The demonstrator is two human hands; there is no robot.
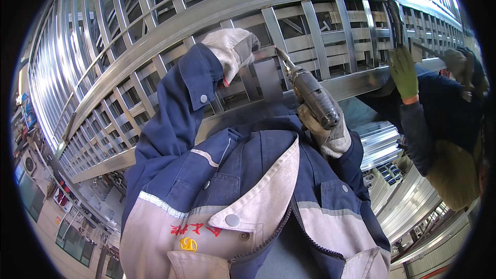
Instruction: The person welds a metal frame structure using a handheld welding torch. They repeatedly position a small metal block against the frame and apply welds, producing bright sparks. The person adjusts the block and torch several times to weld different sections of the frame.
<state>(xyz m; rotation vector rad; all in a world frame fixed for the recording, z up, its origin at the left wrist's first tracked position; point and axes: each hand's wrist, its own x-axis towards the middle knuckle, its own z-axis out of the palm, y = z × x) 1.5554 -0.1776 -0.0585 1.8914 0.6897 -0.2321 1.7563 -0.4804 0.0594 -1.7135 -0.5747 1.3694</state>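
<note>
My right hand (328,132), in a pale work glove, is wrapped round the body of a dark straight grinder-like power tool (316,95). Its slim metal tip (283,56) points up and left toward the metal frame (258,0). Just left of that tip is my left hand (232,49), also gloved, its fingers curled down at the frame's bars. What those fingers grip is hidden by the glove. Between the two hands a flat grey plate-like piece (268,80) lies against the slats; whether my left hand touches it I cannot tell.
At the right a co-worker stands close, with a green-gloved hand (403,73) at the frame and a grey-gloved hand (456,64) beyond. A dark hose or cable (395,18) hangs over the rail. Stacked silvery profiles (380,144) lie at the lower right.
</note>
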